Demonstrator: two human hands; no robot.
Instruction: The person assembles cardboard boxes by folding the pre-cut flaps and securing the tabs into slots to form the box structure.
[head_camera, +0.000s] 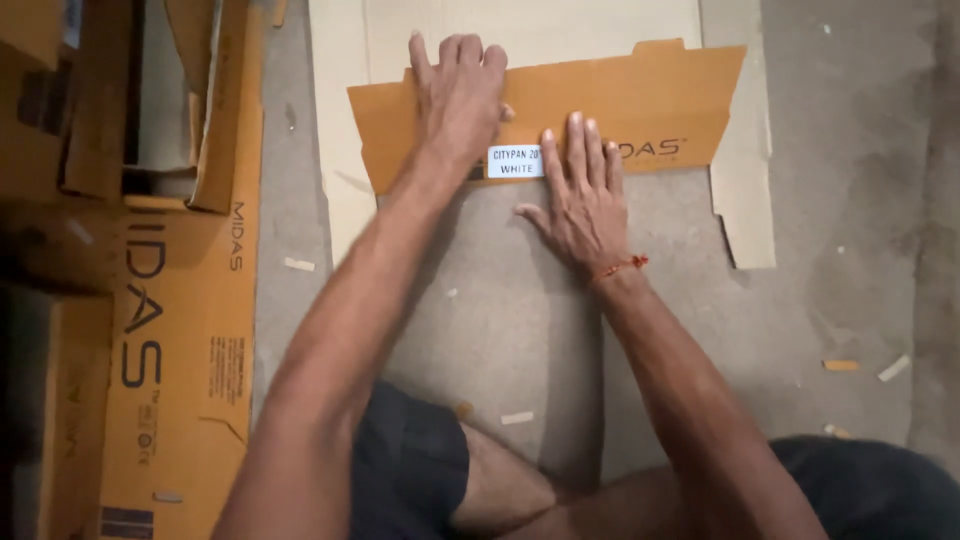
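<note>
We see an orange cardboard flap (640, 100) with a white label (515, 161), folded at the pale sheet's (340, 60) near edge; our left hand (460, 95) and right hand (580, 195) press flat, fingers extended, gripping nothing.

Both hands (520, 150) flat on cardboard flap (660, 100), boxes (150, 250) at left.

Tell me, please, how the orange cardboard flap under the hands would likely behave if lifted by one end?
The orange cardboard flap looks thin and long, so it would probably sag or bend at its fold. It seems light for its size. Lying flat under the left hand and right hand, it likely slides easily.
</note>
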